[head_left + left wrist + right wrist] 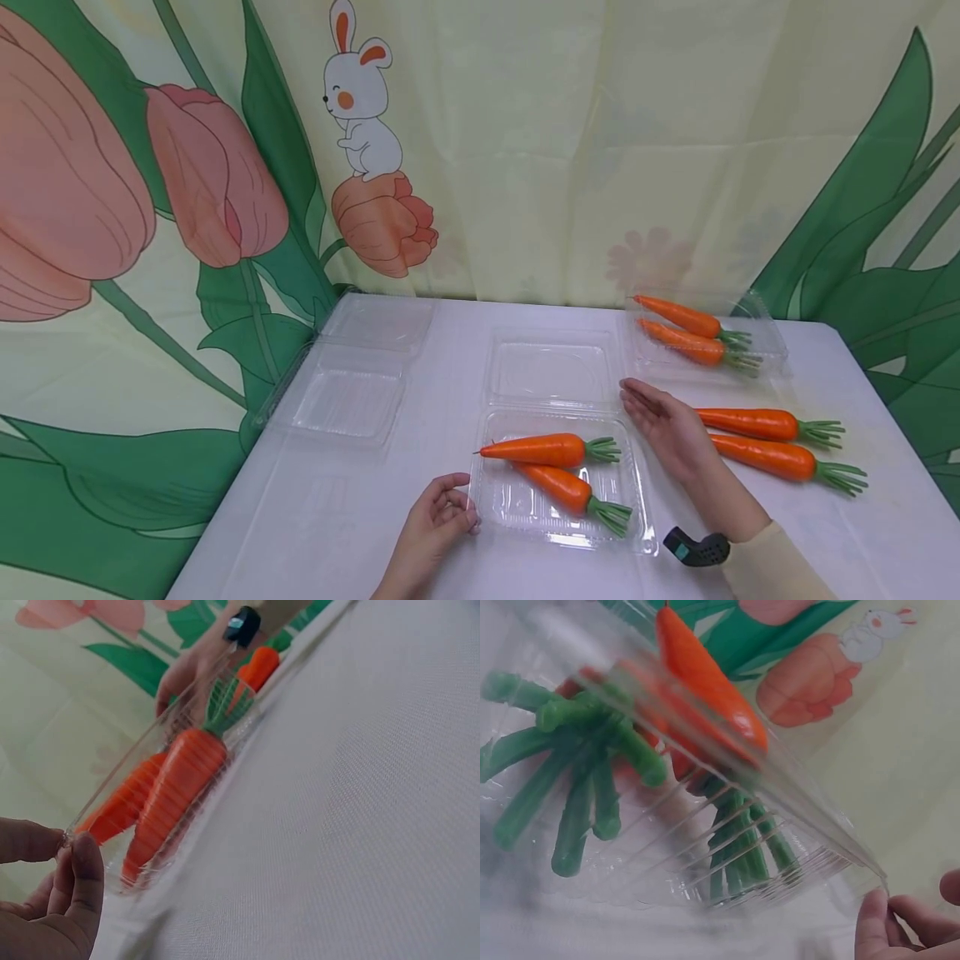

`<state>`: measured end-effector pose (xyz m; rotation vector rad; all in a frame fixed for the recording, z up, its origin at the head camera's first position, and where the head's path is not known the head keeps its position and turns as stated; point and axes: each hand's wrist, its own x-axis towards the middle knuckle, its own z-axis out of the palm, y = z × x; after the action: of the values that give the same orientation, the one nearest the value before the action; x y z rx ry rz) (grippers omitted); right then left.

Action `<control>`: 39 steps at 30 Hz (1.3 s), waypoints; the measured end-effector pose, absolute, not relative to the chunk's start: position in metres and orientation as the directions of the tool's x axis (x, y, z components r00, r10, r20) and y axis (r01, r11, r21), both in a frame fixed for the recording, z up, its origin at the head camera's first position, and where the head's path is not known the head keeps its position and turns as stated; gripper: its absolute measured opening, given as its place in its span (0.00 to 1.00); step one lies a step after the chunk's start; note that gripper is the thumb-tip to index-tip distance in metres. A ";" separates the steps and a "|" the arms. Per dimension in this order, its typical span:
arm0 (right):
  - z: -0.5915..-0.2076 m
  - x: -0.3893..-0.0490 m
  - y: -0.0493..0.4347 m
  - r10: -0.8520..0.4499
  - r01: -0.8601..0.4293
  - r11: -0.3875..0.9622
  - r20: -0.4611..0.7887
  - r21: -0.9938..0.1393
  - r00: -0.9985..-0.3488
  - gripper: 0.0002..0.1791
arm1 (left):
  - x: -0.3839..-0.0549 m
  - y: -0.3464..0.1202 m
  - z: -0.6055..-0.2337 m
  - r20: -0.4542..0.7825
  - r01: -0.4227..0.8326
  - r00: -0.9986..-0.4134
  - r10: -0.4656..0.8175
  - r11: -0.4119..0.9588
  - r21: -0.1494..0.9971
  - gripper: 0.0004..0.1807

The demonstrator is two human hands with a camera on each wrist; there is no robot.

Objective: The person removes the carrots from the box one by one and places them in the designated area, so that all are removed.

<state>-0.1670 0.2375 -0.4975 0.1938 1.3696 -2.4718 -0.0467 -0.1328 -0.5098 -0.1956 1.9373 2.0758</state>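
Note:
An opened clear plastic clamshell box (517, 521) lies in front of me, its lid (553, 371) folded back flat. Two orange carrots with green stalks, an upper carrot (547, 451) and a lower carrot (558, 488), rest in its base with tips to the left. My left hand (433, 525) pinches the base's left rim between thumb and fingers, as the left wrist view shows close up. On the other side, my right hand (671, 433) has its fingers extended, fingertips at the box's right edge near the hinge. The right wrist view shows green stalks (739, 847) through the ribbed plastic.
Two loose carrots (757, 424) lie on the white table (300, 508) just right of my right forearm. At the back right, a clear box (768, 337) holds two more carrots. Another open clear box (348, 400) stands at the left edge. A printed curtain (517, 167) hangs behind.

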 end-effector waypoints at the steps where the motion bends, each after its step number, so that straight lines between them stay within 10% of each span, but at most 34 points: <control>1: -0.497 -0.167 0.238 -0.202 0.337 -0.495 -0.271 -0.801 -0.941 0.18 | -0.047 -0.133 -0.510 -0.298 -0.305 -0.947 0.119 -0.053 0.951 0.32; 11: -0.488 -0.165 0.240 -0.182 0.339 -0.424 -0.288 -0.840 -0.940 0.19 | -0.047 -0.132 -0.513 -0.286 -0.297 -0.950 0.125 -0.088 0.951 0.32; 16: -0.480 -0.163 0.237 -0.097 0.316 -0.188 -0.303 -0.930 -0.948 0.33 | -0.047 -0.131 -0.514 -0.287 -0.299 -0.950 0.126 -0.093 0.950 0.32; 25: -0.455 -0.153 0.214 0.054 0.208 0.249 -0.201 -0.946 -0.978 0.25 | -0.047 -0.132 -0.510 -0.293 -0.305 -0.947 0.134 -0.077 0.949 0.31; 39: -0.457 -0.135 0.180 -0.256 -0.105 0.592 -0.063 -0.799 -0.965 0.15 | -0.047 -0.132 -0.513 -0.285 -0.298 -0.949 0.132 -0.096 0.950 0.32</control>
<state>-0.1350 0.1798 -0.4574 -0.3034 2.6466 -1.3121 -0.0467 -0.1319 -0.5131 -0.1828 1.8902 2.1239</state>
